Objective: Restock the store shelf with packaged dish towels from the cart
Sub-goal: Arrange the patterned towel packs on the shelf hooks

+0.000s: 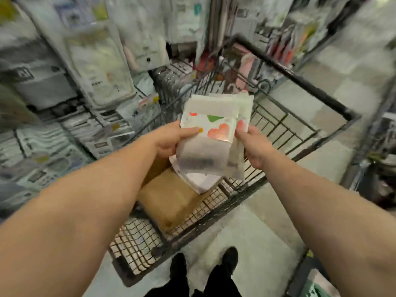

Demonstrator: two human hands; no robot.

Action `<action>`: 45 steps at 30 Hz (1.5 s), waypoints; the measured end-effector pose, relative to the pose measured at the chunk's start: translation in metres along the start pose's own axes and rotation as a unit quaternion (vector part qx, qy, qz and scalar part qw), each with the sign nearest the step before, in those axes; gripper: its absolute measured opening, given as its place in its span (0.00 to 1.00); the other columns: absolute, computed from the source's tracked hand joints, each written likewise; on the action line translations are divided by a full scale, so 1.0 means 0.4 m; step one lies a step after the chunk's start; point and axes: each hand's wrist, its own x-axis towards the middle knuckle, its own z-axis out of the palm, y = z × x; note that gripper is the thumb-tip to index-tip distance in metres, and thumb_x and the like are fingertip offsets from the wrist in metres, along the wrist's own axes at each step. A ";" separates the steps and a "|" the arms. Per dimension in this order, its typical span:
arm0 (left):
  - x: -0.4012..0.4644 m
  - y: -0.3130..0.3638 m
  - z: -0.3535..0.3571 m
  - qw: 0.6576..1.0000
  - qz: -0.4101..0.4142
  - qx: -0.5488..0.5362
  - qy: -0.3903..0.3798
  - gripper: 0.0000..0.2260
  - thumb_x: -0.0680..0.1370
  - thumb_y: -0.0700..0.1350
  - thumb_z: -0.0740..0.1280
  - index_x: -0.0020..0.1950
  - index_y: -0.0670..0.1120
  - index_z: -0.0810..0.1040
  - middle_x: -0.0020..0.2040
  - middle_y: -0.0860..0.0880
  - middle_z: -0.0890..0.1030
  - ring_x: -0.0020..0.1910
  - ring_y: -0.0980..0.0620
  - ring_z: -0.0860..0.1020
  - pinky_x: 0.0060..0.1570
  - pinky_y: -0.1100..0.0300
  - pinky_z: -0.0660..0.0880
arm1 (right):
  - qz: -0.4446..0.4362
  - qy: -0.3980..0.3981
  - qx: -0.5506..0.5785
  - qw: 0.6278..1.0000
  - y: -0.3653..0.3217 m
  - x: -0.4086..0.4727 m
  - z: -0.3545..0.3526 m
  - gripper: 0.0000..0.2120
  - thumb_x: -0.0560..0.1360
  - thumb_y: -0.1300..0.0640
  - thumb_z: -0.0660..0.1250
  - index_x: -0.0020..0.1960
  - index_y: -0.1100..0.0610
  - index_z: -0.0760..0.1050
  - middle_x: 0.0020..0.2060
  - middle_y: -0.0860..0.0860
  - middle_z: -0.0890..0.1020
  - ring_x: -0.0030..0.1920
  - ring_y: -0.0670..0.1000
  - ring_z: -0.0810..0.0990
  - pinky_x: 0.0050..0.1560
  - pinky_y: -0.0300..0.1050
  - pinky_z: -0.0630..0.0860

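A: Nearest, two black shoes [205, 273] stand on the pale floor [252, 228], just this side of the wire cart [276, 133]. Where are the towels?

B: Up in the air, above the cart's middle. The left hand [169, 142] pinches the left edge of the packaged dish towels [211, 142], thumb on top; the right hand [252, 146] grips the right edge, fingers curled behind. Both are clamped on the bundle.

A: How many packs?

B: More than one, fanned and overlapping. The front pack shows a green and red print, and at least two edges stick out behind it, but blur stops an exact count.

A: What matters in carrying them over?

B: I'd say square the stack first. The plastic looks slick, and the lower packs are already slipping downward. Support from below, then turn left towards the shelf.

A: Anything left in the cart?

B: One brown cardboard box [171, 200] at the near end, under the towels. At the far end sits some pink and red stock, too smeared to count.

A: And the shelf?

B: The store shelf [90, 86] runs along the left, packed with pale packages, uncountable here.
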 end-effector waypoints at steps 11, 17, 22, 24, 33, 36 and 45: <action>-0.202 0.060 0.347 0.983 0.135 0.110 -0.060 0.08 0.79 0.45 0.70 0.58 0.48 0.80 0.53 0.48 0.86 0.50 0.49 0.85 0.45 0.55 0.81 | -0.107 0.106 0.099 0.984 -0.049 -0.444 -0.214 0.10 0.81 0.54 0.64 0.60 0.57 0.76 0.54 0.55 0.84 0.54 0.56 0.83 0.57 0.57 0.79; -0.465 -0.051 0.501 0.974 0.179 0.108 -0.084 0.06 0.78 0.44 0.71 0.54 0.49 0.79 0.53 0.49 0.85 0.50 0.51 0.84 0.46 0.56 0.80 | -0.131 0.149 0.140 0.970 0.043 -0.798 -0.246 0.12 0.80 0.58 0.66 0.62 0.57 0.73 0.54 0.54 0.83 0.51 0.53 0.84 0.52 0.51 0.81; -0.691 -0.152 0.597 0.973 0.167 0.099 -0.123 0.08 0.80 0.41 0.68 0.59 0.44 0.79 0.52 0.47 0.85 0.46 0.52 0.84 0.39 0.59 0.82 | -0.141 0.221 0.099 0.960 0.125 -1.070 -0.245 0.21 0.73 0.64 0.74 0.64 0.61 0.72 0.56 0.57 0.83 0.54 0.56 0.83 0.48 0.50 0.82; -0.762 -0.180 0.623 0.972 0.164 0.097 -0.136 0.08 0.80 0.41 0.68 0.59 0.43 0.79 0.54 0.45 0.84 0.50 0.48 0.84 0.46 0.55 0.82 | -0.141 0.239 0.089 0.957 0.147 -1.155 -0.245 0.19 0.73 0.63 0.74 0.61 0.59 0.74 0.56 0.57 0.83 0.55 0.57 0.83 0.53 0.53 0.81; -0.976 -0.196 0.651 0.948 0.209 0.105 -0.215 0.16 0.74 0.34 0.73 0.61 0.40 0.79 0.53 0.44 0.85 0.50 0.47 0.84 0.42 0.59 0.81 | -0.201 0.316 0.128 0.919 0.169 -1.410 -0.173 0.12 0.74 0.66 0.72 0.54 0.56 0.75 0.50 0.55 0.83 0.49 0.56 0.83 0.47 0.52 0.81; -1.020 -0.199 0.625 0.947 0.211 0.101 -0.220 0.18 0.72 0.35 0.75 0.61 0.40 0.78 0.53 0.44 0.85 0.53 0.44 0.84 0.44 0.55 0.81 | -0.212 0.338 0.128 0.908 0.176 -1.464 -0.119 0.17 0.74 0.64 0.73 0.61 0.60 0.75 0.53 0.57 0.83 0.51 0.57 0.83 0.50 0.54 0.81; -1.130 -0.317 0.551 0.938 0.160 0.124 -0.280 0.19 0.71 0.40 0.78 0.59 0.43 0.78 0.54 0.45 0.84 0.52 0.47 0.83 0.54 0.51 0.80 | -0.153 0.407 0.091 0.896 0.298 -1.659 0.054 0.19 0.75 0.53 0.73 0.64 0.54 0.75 0.55 0.51 0.85 0.55 0.53 0.84 0.54 0.55 0.81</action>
